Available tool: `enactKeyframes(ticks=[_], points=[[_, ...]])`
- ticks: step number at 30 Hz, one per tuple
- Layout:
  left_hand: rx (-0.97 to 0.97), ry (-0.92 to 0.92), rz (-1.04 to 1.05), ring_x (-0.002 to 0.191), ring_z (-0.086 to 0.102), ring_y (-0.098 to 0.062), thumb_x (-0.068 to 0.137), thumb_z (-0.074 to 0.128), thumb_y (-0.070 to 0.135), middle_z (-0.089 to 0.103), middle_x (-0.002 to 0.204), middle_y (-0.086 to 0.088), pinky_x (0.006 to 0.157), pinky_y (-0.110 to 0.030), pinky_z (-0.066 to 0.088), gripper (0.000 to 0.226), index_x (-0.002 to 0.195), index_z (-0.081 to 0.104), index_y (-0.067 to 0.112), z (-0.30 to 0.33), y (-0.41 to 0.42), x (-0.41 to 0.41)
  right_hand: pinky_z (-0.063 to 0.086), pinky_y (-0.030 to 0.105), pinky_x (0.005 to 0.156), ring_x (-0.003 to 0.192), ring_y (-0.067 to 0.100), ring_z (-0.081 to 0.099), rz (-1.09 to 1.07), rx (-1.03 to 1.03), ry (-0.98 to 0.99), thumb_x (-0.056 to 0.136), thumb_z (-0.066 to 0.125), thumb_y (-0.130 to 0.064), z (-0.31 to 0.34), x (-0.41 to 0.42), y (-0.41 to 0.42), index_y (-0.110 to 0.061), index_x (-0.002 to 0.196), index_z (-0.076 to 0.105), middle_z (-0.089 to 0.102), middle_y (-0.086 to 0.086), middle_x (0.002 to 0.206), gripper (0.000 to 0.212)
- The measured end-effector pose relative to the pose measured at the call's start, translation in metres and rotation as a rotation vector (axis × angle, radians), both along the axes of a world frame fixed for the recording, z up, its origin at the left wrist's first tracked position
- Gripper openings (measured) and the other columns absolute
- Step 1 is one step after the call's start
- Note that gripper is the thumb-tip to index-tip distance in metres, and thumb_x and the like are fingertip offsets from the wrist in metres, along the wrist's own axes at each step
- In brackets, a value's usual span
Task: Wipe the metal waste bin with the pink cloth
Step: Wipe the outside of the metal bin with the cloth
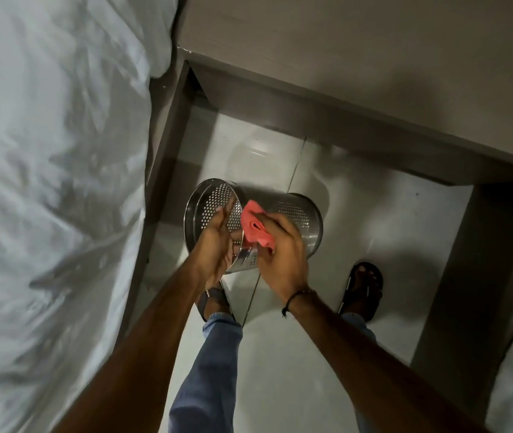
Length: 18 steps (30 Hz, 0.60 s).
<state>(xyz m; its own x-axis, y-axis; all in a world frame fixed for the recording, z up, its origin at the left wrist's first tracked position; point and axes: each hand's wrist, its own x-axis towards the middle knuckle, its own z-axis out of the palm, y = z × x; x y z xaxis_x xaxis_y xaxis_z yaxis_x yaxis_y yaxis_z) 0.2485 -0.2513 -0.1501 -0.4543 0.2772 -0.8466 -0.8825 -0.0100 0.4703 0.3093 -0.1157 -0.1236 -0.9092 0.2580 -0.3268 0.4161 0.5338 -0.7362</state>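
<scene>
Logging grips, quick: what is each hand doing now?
Left hand: closed on the metal bin's rim.
Right hand: closed on the pink cloth.

Near wall of the metal waste bin (299, 214) behind both hands and the pink cloth (256, 228); white bedding (46, 182) motion-blurred.

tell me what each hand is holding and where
Left hand holds the bin at its open rim; right hand holds the bunched cloth against the bin's side.

Bare forearms, no sleeves; a thin black cord bracelet (292, 300) circles the right wrist. Below it, blue denim jeans (208, 370) and dark open-toed sandals (364, 284).
</scene>
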Motion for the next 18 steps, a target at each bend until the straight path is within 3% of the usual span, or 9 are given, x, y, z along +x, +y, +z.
enactKeyframes(ticks=[3,7,8,11,12,15,18], points=[[0.03,-0.039,-0.082,0.115,0.071,-0.038,0.108,0.017,0.055,0.074,0.128,-0.023,0.103,-0.055,0.052,0.048,0.124,0.062,0.051,0.011,0.015,-0.009,0.056,0.039,0.101,0.12,0.027,0.059,-0.065,0.038,0.015,0.083,0.066,0.001,-0.001,-0.029,0.009,-0.02,0.137,0.061,0.063,0.006,0.131,0.058],[0.016,-0.045,-0.09,0.116,0.071,-0.027,0.109,0.016,0.052,0.073,0.13,-0.014,0.102,-0.041,0.053,0.058,0.142,0.056,0.027,0.005,0.025,-0.015,0.056,0.038,0.102,0.121,0.025,0.057,-0.023,0.044,-0.067,0.085,0.066,-0.002,0.001,-0.022,0.01,-0.026,0.141,0.057,0.058,0.002,0.136,0.061],[0.021,-0.052,-0.064,0.111,0.072,-0.023,0.109,0.015,0.05,0.077,0.121,-0.011,0.101,-0.039,0.054,0.06,0.137,0.059,0.021,0.001,0.026,-0.014,0.056,0.038,0.101,0.119,0.025,0.058,0.001,0.027,-0.079,0.085,0.065,-0.002,0.002,-0.01,0.009,-0.026,0.141,0.057,0.057,0.002,0.137,0.062],[-0.008,-0.085,-0.012,0.076,0.077,-0.014,0.108,0.016,0.053,0.082,0.084,-0.003,0.071,-0.032,0.061,0.058,0.114,0.064,0.02,-0.008,0.024,-0.009,0.058,0.04,0.098,0.117,0.022,0.061,0.01,-0.029,-0.104,0.089,0.065,-0.005,0.005,0.017,0.004,-0.023,0.14,0.059,0.059,0.0,0.136,0.055],[-0.027,-0.087,-0.015,0.082,0.078,-0.016,0.108,0.015,0.055,0.082,0.09,-0.005,0.07,-0.032,0.062,0.06,0.119,0.064,0.021,-0.008,0.021,-0.008,0.058,0.04,0.097,0.116,0.022,0.062,0.015,-0.024,-0.102,0.088,0.065,-0.005,0.004,0.019,0.003,-0.022,0.139,0.06,0.06,0.0,0.135,0.053],[-0.068,-0.051,-0.055,0.116,0.071,-0.023,0.107,0.012,0.057,0.075,0.124,-0.008,0.093,-0.039,0.057,0.063,0.148,0.052,0.03,-0.014,0.013,-0.012,0.059,0.038,0.097,0.114,0.023,0.063,0.03,-0.007,-0.073,0.086,0.065,-0.003,0.001,0.007,0.003,-0.024,0.137,0.061,0.061,0.0,0.134,0.055],[-0.088,0.008,-0.181,0.109,0.074,-0.008,0.107,0.008,0.057,0.075,0.121,0.005,0.088,-0.029,0.058,0.064,0.146,0.052,0.033,-0.014,0.011,-0.025,0.06,0.038,0.093,0.11,0.026,0.065,0.021,0.002,-0.057,0.086,0.063,-0.002,-0.002,-0.013,-0.002,-0.025,0.135,0.063,0.063,0.002,0.131,0.054]])
